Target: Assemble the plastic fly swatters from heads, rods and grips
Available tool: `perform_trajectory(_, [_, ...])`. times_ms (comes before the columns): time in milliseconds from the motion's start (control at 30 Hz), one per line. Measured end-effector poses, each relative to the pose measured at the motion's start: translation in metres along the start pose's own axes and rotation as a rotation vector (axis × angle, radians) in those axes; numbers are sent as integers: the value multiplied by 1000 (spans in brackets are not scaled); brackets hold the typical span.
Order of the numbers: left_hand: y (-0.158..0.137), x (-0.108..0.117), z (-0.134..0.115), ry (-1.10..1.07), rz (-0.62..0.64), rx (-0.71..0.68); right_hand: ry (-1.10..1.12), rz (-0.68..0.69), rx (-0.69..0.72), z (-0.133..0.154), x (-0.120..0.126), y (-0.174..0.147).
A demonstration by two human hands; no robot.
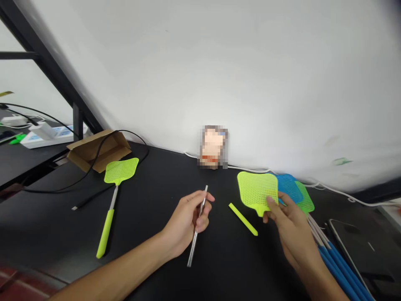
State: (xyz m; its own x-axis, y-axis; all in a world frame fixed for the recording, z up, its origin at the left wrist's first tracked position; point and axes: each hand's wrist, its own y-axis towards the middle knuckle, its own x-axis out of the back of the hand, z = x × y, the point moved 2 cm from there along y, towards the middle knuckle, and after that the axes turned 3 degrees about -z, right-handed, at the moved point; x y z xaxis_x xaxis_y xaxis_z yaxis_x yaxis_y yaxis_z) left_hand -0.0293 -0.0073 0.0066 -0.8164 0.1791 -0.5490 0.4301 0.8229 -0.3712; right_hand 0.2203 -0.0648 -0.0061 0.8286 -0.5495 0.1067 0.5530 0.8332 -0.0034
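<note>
My left hand (pixel 194 217) is closed around a thin silver metal rod (pixel 193 246), which slants up and away over the black table. Held by its lower right edge, a yellow-green fly swatter head (pixel 255 188) is pinched between the thumb and fingers of my right hand (pixel 290 225). The head's short socket points down toward the table, apart from the rod. Between my hands lies a loose yellow-green handle (pixel 243 219). Over on the left rests a whole fly swatter (pixel 113 200) with a green head, metal shaft and green grip.
Blue and green swatter heads (pixel 290 188) with blue handles (pixel 341 267) lie at right, beside a dark flat device (pixel 366 255). An open cardboard box (pixel 97 150) and black cable (pixel 78 184) are at left. A blurred upright object (pixel 213 147) stands against the wall (pixel 219 75).
</note>
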Motion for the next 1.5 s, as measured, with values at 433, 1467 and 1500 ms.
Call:
perform_trajectory(433, [3, 1, -3, 35, -7, -55, -681, 53, 222, -9, -1, 5])
perform_trajectory(1467, [-16, -11, 2, 710, 377, -54, 343, 365, -170, 21, -28, -38])
perform_trajectory(1500, [-16, -11, 2, 711, 378, -52, 338, 363, -161, 21, -28, -38])
